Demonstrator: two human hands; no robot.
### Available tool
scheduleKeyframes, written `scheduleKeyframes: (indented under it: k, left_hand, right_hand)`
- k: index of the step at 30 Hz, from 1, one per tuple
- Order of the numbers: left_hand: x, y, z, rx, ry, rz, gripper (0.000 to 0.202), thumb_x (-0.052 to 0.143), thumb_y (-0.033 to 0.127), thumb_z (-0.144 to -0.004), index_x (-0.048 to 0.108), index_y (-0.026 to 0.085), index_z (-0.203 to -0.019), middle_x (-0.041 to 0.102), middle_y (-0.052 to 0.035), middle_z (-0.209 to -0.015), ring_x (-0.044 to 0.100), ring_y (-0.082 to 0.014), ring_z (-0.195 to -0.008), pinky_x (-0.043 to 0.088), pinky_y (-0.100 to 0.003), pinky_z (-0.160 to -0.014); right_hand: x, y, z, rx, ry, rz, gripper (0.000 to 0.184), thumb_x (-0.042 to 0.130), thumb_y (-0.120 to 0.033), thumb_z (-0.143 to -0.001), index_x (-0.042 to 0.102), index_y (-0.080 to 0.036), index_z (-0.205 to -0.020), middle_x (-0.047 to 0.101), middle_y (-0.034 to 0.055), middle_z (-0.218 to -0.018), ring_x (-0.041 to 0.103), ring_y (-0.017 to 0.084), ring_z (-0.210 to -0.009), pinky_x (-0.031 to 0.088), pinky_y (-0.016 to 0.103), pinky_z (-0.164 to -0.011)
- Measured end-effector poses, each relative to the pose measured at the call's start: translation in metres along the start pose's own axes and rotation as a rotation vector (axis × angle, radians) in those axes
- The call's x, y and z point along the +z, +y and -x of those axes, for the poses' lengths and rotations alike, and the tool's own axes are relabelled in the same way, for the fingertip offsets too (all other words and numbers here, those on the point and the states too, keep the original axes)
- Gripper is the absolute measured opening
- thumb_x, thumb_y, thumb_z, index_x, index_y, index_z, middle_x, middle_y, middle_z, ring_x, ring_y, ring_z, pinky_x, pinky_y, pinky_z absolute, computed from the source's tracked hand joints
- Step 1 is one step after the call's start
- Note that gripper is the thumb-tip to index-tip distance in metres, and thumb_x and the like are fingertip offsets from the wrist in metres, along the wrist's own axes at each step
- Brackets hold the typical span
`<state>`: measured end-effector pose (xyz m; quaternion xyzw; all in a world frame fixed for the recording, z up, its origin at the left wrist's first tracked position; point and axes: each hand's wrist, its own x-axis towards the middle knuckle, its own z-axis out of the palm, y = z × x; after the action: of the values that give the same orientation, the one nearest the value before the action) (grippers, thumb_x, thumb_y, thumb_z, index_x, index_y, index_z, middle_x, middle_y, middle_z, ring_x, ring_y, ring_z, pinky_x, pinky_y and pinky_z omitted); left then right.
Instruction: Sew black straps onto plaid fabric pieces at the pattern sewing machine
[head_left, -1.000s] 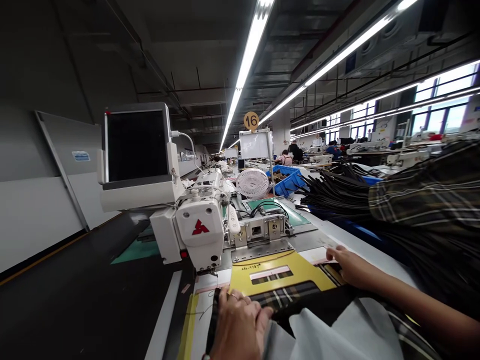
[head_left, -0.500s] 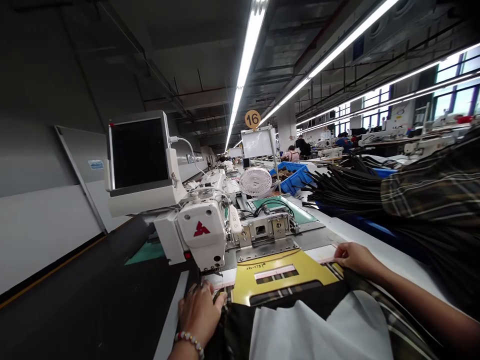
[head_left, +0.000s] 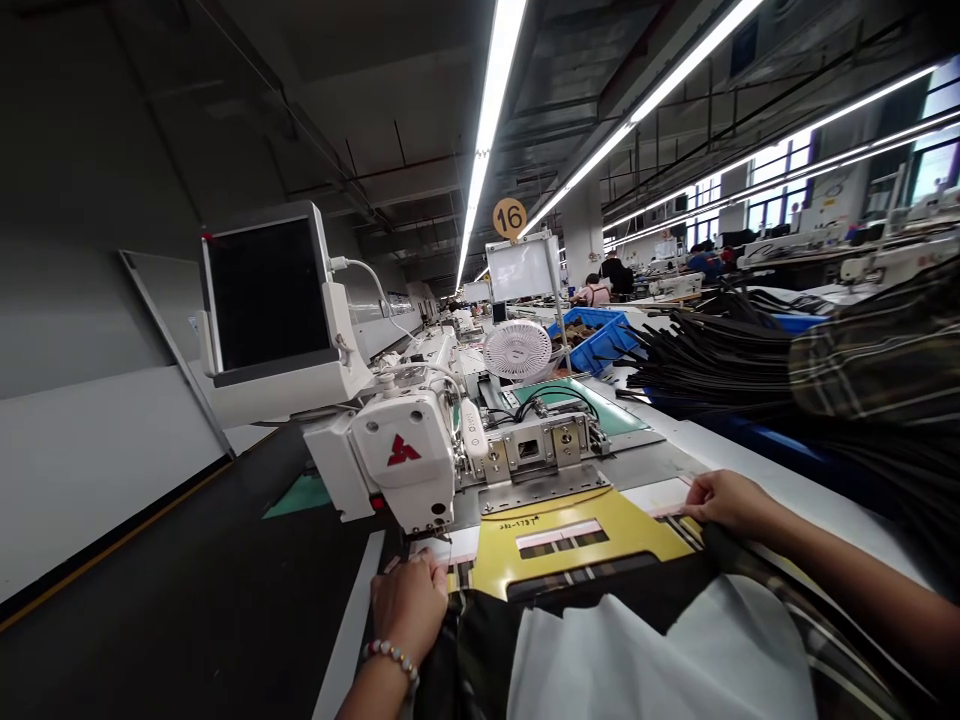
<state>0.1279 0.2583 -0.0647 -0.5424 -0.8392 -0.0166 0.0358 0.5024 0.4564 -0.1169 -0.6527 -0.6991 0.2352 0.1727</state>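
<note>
A yellow template plate [head_left: 487,550] with cut-out windows lies on the sewing machine bed, and plaid cloth shows through its openings. My left hand [head_left: 409,600], wearing a beaded bracelet, is closed at the plate's left side, its fingertips pinching the edge of the plaid fabric [head_left: 832,640] by a white strip [head_left: 463,543]. To the right of the plate, my right hand [head_left: 731,502] pinches the same fabric's edge beside another white strip [head_left: 656,496]. A pale grey cloth piece [head_left: 637,660] drapes over the fabric towards me. The machine head [head_left: 405,460] stands just beyond my left hand.
A dark screen [head_left: 266,300] rises at the left above the machine. Behind the clamp [head_left: 529,450] stand a round white fan [head_left: 517,350] and a blue crate [head_left: 600,345]. Bundled dark strips [head_left: 697,360] and folded plaid cloth [head_left: 885,350] are piled at the right.
My left fingers have drawn together from a spread thumb into a closed pinch. My right hand keeps its pinch. The whole view has shifted slightly.
</note>
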Motion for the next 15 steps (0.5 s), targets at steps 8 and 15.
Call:
scheduleKeyframes:
  k: [8, 15]
  left_hand:
    - [0.001, -0.011, -0.01, 0.077, -0.051, 0.011, 0.021, 0.043, 0.03, -0.09, 0.062, 0.022, -0.085, 0.069, -0.0036, -0.087, 0.063, -0.0232, -0.088, 0.04, -0.03, -0.066]
    - [0.003, -0.019, -0.014, 0.122, -0.059, 0.054, 0.018, 0.048, 0.03, -0.088, 0.059, 0.023, -0.076, 0.069, 0.0004, -0.08, 0.064, -0.0185, -0.079, 0.039, -0.026, -0.062]
  right_hand:
    - [0.003, -0.003, -0.004, 0.11, -0.081, -0.123, 0.017, 0.059, -0.021, -0.072, 0.053, -0.017, -0.057, 0.045, -0.0016, -0.043, 0.041, 0.011, -0.037, 0.033, 0.026, -0.041]
    - [0.002, -0.006, -0.004, 0.122, -0.111, -0.185, 0.02, 0.057, -0.019, -0.072, 0.049, -0.018, -0.054, 0.039, -0.0035, -0.038, 0.034, 0.009, -0.033, 0.03, 0.026, -0.041]
